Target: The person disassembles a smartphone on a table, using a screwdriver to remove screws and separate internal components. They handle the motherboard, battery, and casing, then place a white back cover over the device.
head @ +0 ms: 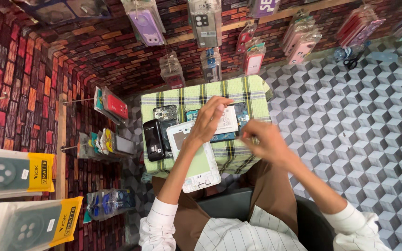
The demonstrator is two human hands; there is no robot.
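Under both hands: green-and-yellow checked cloth (247,90) on a small table, padding the parts.
Left hand (209,122): fingers curled down, pinning an opened phone with a white battery and blue circuit board (231,122) flat so it can't slide.
Right hand (262,139): pinched narrow on something thin; too small to identify.
Beside left wrist: white rectangular phone frame (196,160), laid aside.
Further left: black phone body (153,139), well apart.
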